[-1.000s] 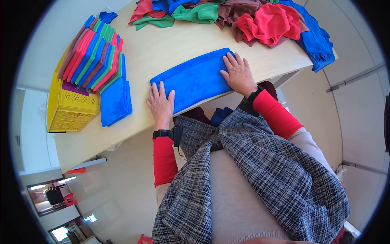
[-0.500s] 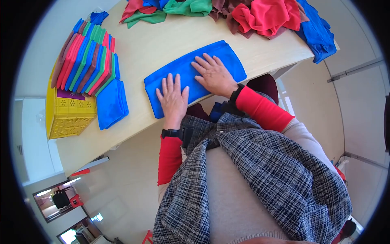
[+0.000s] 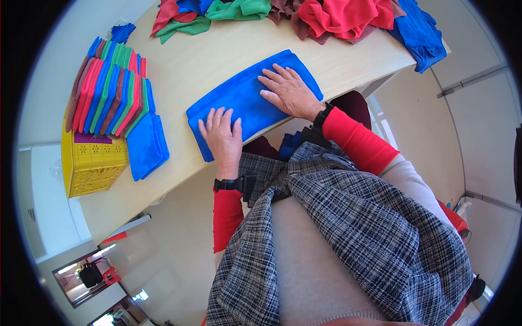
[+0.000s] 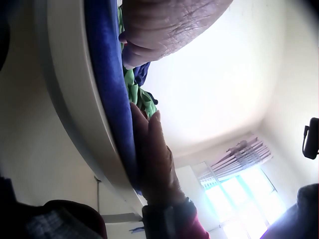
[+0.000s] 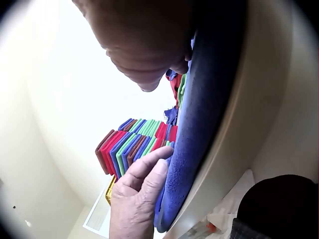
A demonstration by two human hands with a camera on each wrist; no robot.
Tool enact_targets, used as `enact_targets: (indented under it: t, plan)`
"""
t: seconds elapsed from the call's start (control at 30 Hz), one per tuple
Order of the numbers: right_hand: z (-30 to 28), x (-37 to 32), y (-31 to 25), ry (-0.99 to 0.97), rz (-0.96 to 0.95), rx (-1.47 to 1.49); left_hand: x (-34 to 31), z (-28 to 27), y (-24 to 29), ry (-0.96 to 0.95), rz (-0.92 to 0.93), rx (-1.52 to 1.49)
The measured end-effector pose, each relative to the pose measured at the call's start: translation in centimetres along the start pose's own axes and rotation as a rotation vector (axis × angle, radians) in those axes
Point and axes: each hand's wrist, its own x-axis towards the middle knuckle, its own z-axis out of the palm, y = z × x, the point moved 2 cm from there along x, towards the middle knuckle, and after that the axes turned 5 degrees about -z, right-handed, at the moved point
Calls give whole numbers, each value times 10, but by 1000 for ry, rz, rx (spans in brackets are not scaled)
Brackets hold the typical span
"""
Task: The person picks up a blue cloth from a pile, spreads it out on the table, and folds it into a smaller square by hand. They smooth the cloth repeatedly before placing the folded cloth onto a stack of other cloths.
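Blue cloth (image 3: 236, 95): folded into a long strip, lying flat by the front edge of the table (image 3: 179, 68), right before the person
Cloth handling: looks soft, light and bendy, probably not slippery or fragile; folds could slip open if only one layer gets lifted
Cloth hold: best at the two short ends, all layers pinched together
Right hand (image 3: 291, 93): on the cloth toward its right end, fingers apart and fairly straight, clamped on nothing
Left hand (image 3: 224, 142): at the cloth's near left part, fingers apart, slightly bent, no pinch; can't tell if every tip touches
Folded stack (image 3: 109, 92): red, blue, green and brown cloths over a yellow box (image 3: 100, 163), left of the cloth
Loose pile (image 3: 348, 19): crumpled, far side of table
Head view: only one with the whole cloth outline
Left wrist view: cloth edge-on, plus curtain (image 4: 244, 157) and bright window (image 4: 244, 194), not seen from the head
Right wrist view: left thumb and forefinger side-on, cloth's rounded edge up close
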Motion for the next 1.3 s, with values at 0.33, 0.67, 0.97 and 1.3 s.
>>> enact_targets:
  t: [0.33,0.67,0.97,1.3]
  plan:
    - [3,14,-27,-24,-73,-25,21,19,23,-32,139,-75]
    - [13,26,-10,-10,-83,-107,36,25,-14,-123,52,74]
    - [0,27,33,7,99,-218,34,23,-56,-113,-113,108]
    - [-24,29,57,-18,26,-194,35,-7,-81,-40,-115,98]
